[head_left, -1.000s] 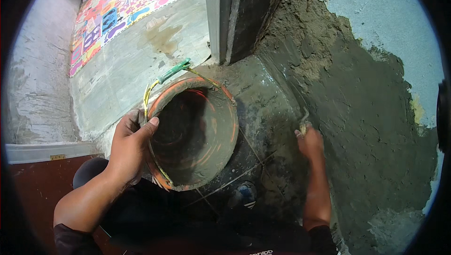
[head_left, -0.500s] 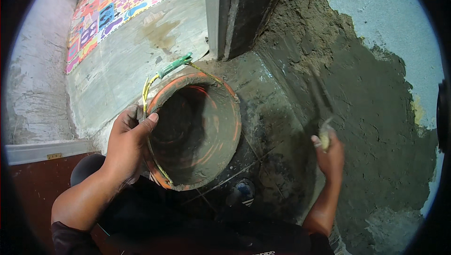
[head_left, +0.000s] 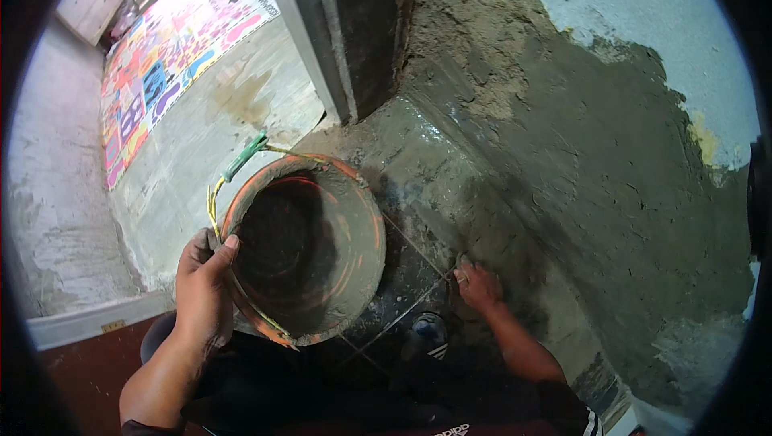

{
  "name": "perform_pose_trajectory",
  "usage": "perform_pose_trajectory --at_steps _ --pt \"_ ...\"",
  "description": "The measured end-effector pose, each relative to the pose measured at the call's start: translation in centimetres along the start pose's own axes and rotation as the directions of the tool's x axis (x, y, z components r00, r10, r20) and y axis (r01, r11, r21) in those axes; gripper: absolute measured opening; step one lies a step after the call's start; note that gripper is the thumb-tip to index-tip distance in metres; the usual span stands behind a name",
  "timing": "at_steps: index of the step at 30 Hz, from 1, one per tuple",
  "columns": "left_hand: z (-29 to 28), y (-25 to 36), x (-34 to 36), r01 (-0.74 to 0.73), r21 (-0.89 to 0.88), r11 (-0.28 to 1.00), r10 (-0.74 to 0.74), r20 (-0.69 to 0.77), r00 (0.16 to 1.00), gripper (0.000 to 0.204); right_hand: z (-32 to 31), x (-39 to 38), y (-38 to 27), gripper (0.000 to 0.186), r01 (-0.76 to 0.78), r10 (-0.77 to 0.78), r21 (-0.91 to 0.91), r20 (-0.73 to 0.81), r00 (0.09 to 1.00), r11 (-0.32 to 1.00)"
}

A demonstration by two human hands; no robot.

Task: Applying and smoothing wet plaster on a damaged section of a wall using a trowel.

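Head view: left grip (head_left: 207, 271) grasps the orange bucket (head_left: 366, 255) by its rim, right grip (head_left: 480, 287), right of it, I cannot read, and farther right wall mortar (head_left: 603, 163) looks mostly smoothed save a rough patch (head_left: 474, 46).

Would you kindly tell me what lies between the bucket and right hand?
The head view shows dark floor tiles between the bucket and right hand.

I can't make out what, if anything, sits in the right grip (head_left: 481, 287), its fingertips too dark and small to read, while the left grip (head_left: 203, 285) has its fingertips hidden from me beside the bucket (head_left: 366, 247). Shadow obscures the bucket's bottom, dark clothing (head_left: 338, 392) covers the shoe's (head_left: 429, 326) near part, and the round border cuts off the right wall (head_left: 635, 163).
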State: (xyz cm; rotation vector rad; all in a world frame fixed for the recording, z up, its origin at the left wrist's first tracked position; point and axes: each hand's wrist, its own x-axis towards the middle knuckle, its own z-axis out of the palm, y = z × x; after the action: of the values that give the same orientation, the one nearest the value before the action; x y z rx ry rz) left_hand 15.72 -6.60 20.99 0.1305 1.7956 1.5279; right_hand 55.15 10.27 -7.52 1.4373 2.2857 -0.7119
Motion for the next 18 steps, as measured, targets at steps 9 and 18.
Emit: perform_pose_trajectory --at_steps 9,18 --pt "0.6 -0.3 1.1 0.015 -0.030 0.999 -0.015 0.004 1.000 0.016 -3.7 6.4 5.6 0.053 -0.162 0.168 0.056 -0.103 0.980 0.985" --pt "0.0 -1.0 1.1 -0.034 0.028 0.999 0.033 0.040 0.999 0.022 -5.0 6.0 5.7 0.051 -0.147 0.139 -0.018 -0.225 0.964 0.989"
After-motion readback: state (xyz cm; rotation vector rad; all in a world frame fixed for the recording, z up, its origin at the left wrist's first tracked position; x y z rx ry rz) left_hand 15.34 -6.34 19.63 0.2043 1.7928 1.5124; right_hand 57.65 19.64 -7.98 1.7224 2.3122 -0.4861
